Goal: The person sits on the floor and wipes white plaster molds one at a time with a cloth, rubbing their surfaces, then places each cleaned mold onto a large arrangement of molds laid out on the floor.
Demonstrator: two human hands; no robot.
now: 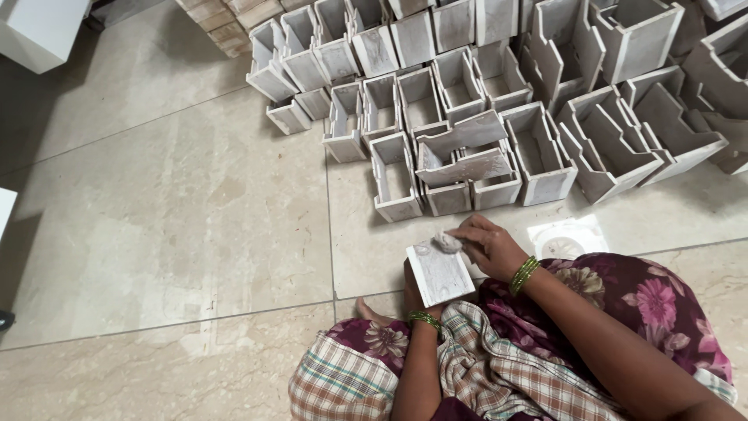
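A white-coated wooden box (439, 273) rests against my lap, its flat face turned up. My left hand (412, 295) holds it from underneath and is mostly hidden behind it. My right hand (489, 244) pinches a small grey wad of cloth (447, 242) pressed on the box's top edge. Green bangles circle both wrists.
Several open white wooden boxes (467, 117) stand in rows on the tiled floor (171, 234) just beyond my hands. A square floor drain (567, 238) lies to the right of my right hand. A white block (39, 27) sits at the far left corner.
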